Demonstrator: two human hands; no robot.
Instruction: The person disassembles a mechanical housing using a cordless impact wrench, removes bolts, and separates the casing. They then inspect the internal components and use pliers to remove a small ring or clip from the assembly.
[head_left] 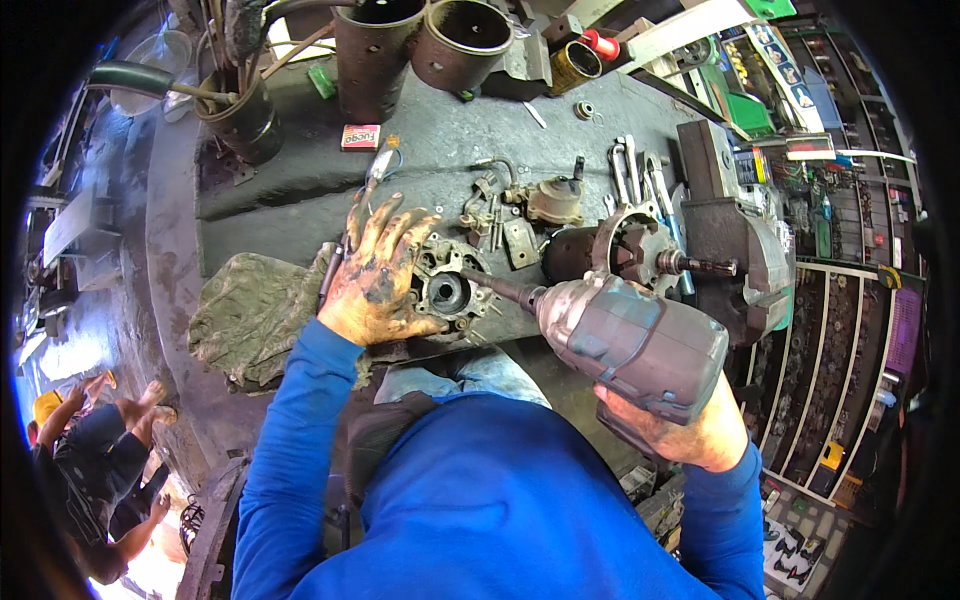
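A round cast-metal housing [447,291] with a central bore and bolt holes around its rim lies near the bench's front edge. My left hand [376,275], stained dark with grease, holds its left side, the thumb at the near rim and the fingers stretched toward the far rim. My right hand [680,430] grips a grey cordless impact wrench [635,335] from below; most of those fingers are hidden under the tool. A long dark socket [510,289] reaches left from its nose to the housing's upper right rim. Whether it sits on a bolt is unclear.
Right of the housing lie a motor armature [640,255], a bench vise [740,240] and several wrenches [635,170]. A crumpled green rag [255,315] is left. Metal cans [375,70] stand at the back. Another person [105,460] sits at far left.
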